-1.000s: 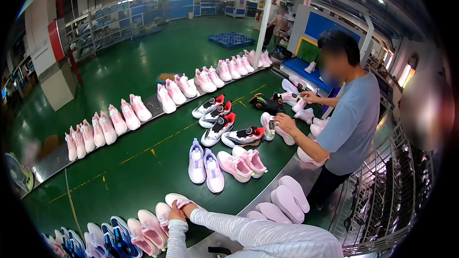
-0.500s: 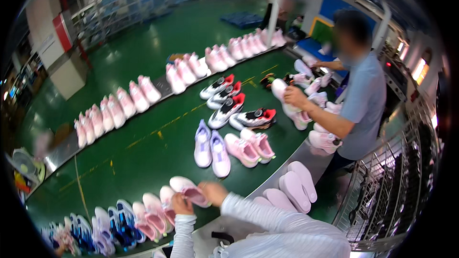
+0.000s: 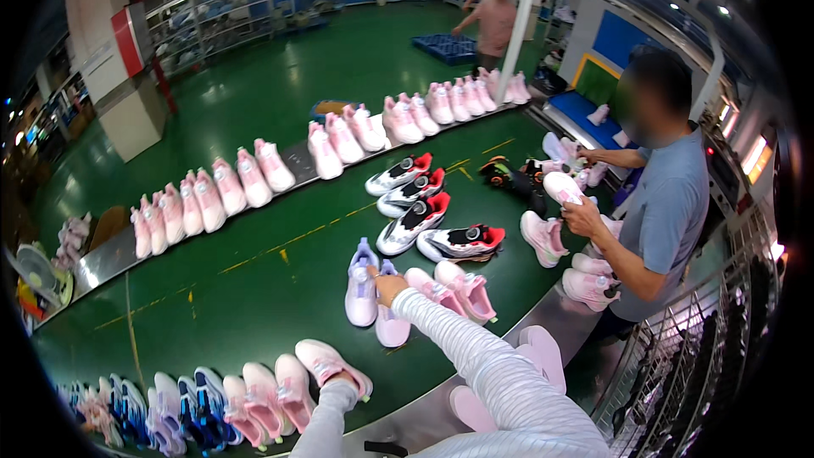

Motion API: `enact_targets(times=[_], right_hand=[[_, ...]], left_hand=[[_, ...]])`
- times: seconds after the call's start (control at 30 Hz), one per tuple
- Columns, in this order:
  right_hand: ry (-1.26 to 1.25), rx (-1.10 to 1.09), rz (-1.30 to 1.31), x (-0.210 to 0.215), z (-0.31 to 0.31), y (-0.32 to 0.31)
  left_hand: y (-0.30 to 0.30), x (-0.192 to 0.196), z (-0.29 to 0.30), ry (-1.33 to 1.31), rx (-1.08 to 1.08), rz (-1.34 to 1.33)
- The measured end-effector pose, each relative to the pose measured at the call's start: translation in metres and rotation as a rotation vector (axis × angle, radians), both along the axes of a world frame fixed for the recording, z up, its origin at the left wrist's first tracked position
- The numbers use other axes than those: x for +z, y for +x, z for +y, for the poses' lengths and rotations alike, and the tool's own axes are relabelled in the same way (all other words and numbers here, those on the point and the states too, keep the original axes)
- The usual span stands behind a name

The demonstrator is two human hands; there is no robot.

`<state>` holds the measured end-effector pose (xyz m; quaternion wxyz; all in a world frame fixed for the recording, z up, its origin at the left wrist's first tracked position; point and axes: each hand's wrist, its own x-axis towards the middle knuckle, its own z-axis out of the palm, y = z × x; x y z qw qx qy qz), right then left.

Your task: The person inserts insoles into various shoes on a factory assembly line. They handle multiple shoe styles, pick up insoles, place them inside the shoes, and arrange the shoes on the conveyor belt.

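At the far left we see a small fan [image 3: 36, 273] beside the green table [image 3: 254, 288], and along the near edge a crowded row of blue and lilac shoes [image 3: 161, 403] running into a few pink ones [image 3: 267, 394]. Our left hand [image 3: 342, 379] sits at the right end of that row, resting on a pink shoe [image 3: 331, 365] with a white sole; the fingers lie under the wrist and sleeve, so we cannot tell whether they are closed on it or only touching it.

Further up, a long curved line of pink shoes [image 3: 229, 187] follows the far edge of the table.

Near the middle, our right hand [image 3: 388, 287] reaches out in a striped white sleeve and lies on the heel of a lilac shoe [image 3: 389, 309], fingers curled down over it; whether it truly grips we cannot make out. A second lilac shoe [image 3: 362, 284] stands just beside it on the left, and a pink pair [image 3: 454, 290] lies just to the right. Beyond these, four white shoes with red and black heels [image 3: 420, 212] lie in a loose row.

At the right a person in a blue shirt [image 3: 670, 212] stands at the table's end, holding a pale pink shoe [image 3: 563, 188] in one hand, with more pink shoes [image 3: 585, 284] close by.
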<state>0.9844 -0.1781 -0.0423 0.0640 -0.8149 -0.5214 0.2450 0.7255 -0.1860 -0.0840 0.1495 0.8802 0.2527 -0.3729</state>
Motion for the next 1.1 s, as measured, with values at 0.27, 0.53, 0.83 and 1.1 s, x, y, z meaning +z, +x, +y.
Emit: enact_targets(times=[0.27, 0.53, 0.83, 1.1], right_hand=[[-0.164, 0.093, 0.022, -0.006, 0.035, 0.04], [-0.194, 0.103, -0.063, -0.013, 0.055, 0.011], [0.608, -0.947, 1.102, -0.046, -0.052, -0.075], [0.554, -1.565, 1.739, -0.057, -0.086, -0.174]], left_hand=[[0.007, 0.043, 0.003, -0.004, -0.005, -0.04], [-0.016, 0.054, 0.004, 0.0, -0.015, -0.07], [-0.074, -0.006, 0.01, -0.206, -0.075, -0.127], [-0.077, 0.011, 0.012, -0.084, -0.052, -0.006]])
